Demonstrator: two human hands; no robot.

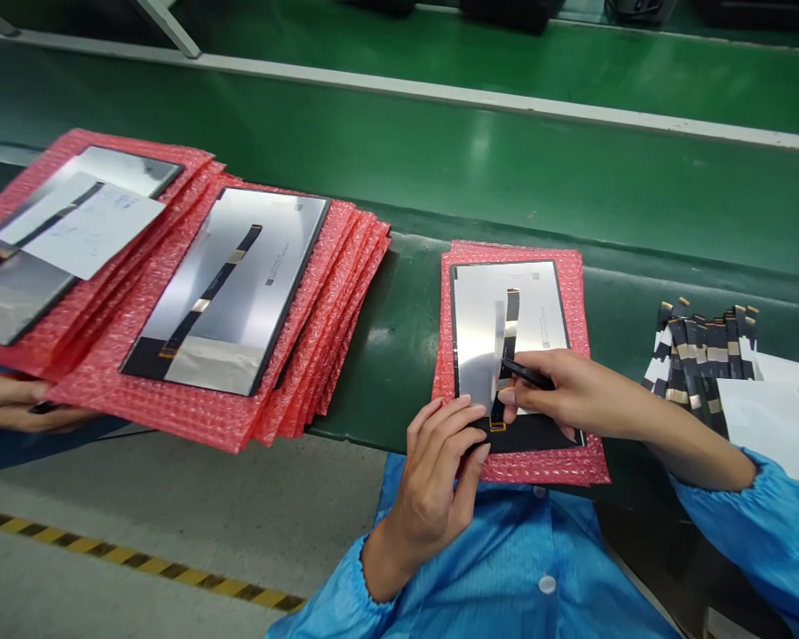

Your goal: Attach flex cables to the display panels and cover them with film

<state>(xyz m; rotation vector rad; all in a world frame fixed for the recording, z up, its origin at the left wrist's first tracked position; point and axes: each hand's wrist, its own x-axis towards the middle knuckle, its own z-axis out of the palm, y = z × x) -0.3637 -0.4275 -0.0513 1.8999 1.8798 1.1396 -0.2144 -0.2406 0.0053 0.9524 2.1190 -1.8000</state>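
Note:
A silver display panel [476,311] with a black lower strip lies on red bubble-wrap sheets [516,468] in front of me. Down its middle runs a black flex cable [511,330] with an orange end at the bottom. My left hand [439,470] rests on the panel's lower left edge, fingers stretched out, fingertips beside the cable's lower end. In my right hand [552,390] is a black pen-like tool [531,374], gripped between thumb and fingers, its tip at the cable. The right hand's thumb and fingertips are close to the cable's lower part.
Left of me, another panel [240,266] with a cable lies on stacked red bubble wrap [346,311]. Farther left are a panel under a white card [93,231] and another person's hands [13,404]. Several flex cables [706,351] and white sheets [765,417] lie at the right.

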